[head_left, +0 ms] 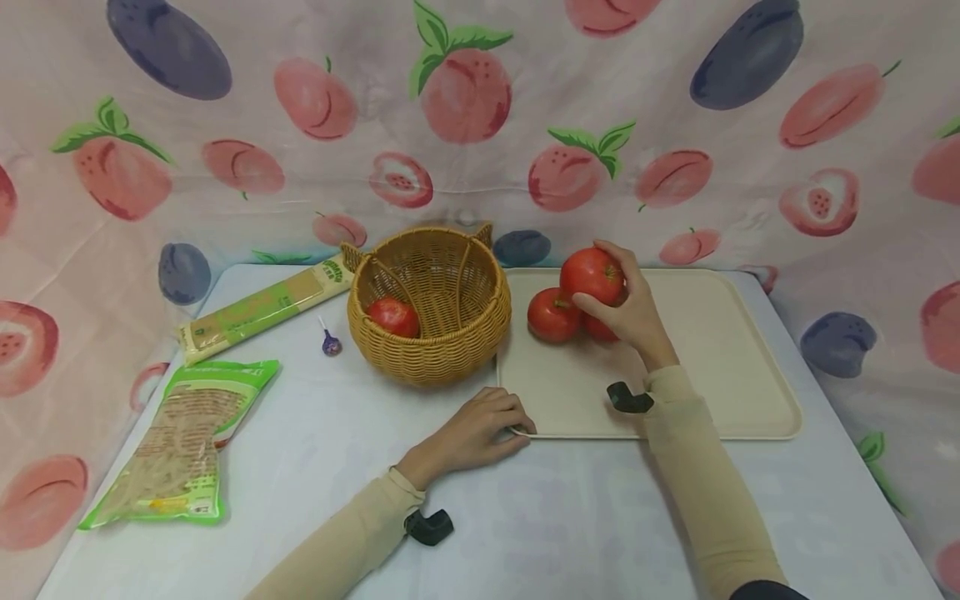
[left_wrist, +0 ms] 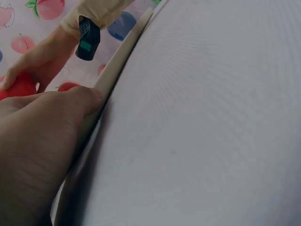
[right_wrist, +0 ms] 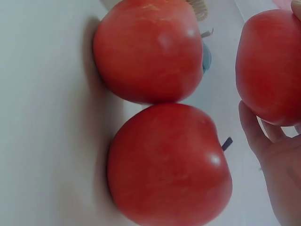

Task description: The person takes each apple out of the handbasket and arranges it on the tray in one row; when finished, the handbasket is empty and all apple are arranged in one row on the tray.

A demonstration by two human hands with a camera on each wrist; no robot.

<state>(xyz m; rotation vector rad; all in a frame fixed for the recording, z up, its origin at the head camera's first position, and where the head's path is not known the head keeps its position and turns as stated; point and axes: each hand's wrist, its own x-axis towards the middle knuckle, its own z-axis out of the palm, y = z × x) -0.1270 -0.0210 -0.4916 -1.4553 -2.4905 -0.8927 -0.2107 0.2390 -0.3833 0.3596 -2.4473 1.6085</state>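
My right hand (head_left: 636, 315) holds a red apple (head_left: 589, 273) above the beige tray (head_left: 720, 367), thumb on one side and fingers on the other. Two more red apples touch each other on the tray: one apple (right_wrist: 148, 49) is at the top of the right wrist view, the other apple (right_wrist: 169, 165) below it. Both have short dark stems. In the head view the held apple and my hand partly hide one of them. My left hand (head_left: 480, 429) grips the tray's near left corner; the left wrist view shows the thumb on the rim (left_wrist: 120, 52).
Left of the tray stands a wicker basket (head_left: 420, 362) with a red fruit (head_left: 394, 317) inside. Further left lie a purple lollipop (head_left: 331, 342), a long green-and-yellow packet (head_left: 266, 310) and a green-edged plastic bag (head_left: 176, 442). Fruit-print cloth (head_left: 465, 183) hangs behind the white table.
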